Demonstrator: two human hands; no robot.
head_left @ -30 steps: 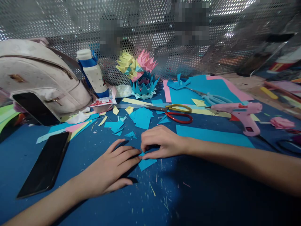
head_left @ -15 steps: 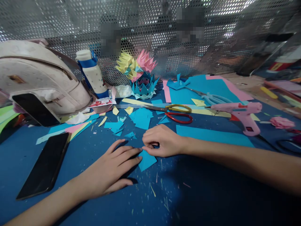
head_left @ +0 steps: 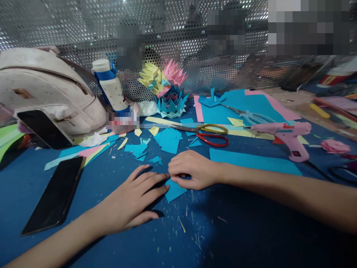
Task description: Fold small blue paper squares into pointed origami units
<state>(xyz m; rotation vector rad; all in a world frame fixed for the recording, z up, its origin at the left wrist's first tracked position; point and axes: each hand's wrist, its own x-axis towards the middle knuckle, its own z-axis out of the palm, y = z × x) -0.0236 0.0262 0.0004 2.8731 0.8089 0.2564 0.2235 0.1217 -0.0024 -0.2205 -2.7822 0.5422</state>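
Note:
A small blue paper piece (head_left: 175, 190) lies on the dark blue table between my hands. My left hand (head_left: 139, 197) is palm down with its fingers spread, two fingertips touching the paper's left edge. Over the paper's top edge, my right hand (head_left: 191, 170) is curled, its thumb and fingers pinching or pressing the top corner, which they hide. Blue paper scraps (head_left: 168, 139) lie just beyond my hands, near scissors (head_left: 213, 134) with one yellow and one red handle.
A black phone (head_left: 55, 195) lies at the left. Farther back are a white backpack (head_left: 47, 89), a bottle (head_left: 111, 91) and folded paper flowers (head_left: 171, 100). At the right are a pink glue gun (head_left: 290, 134), blue-handled scissors (head_left: 258, 117) and a blue strip (head_left: 251, 162).
My right hand has shifted slightly down over the paper's top corner. My left hand stays spread almost in the same place.

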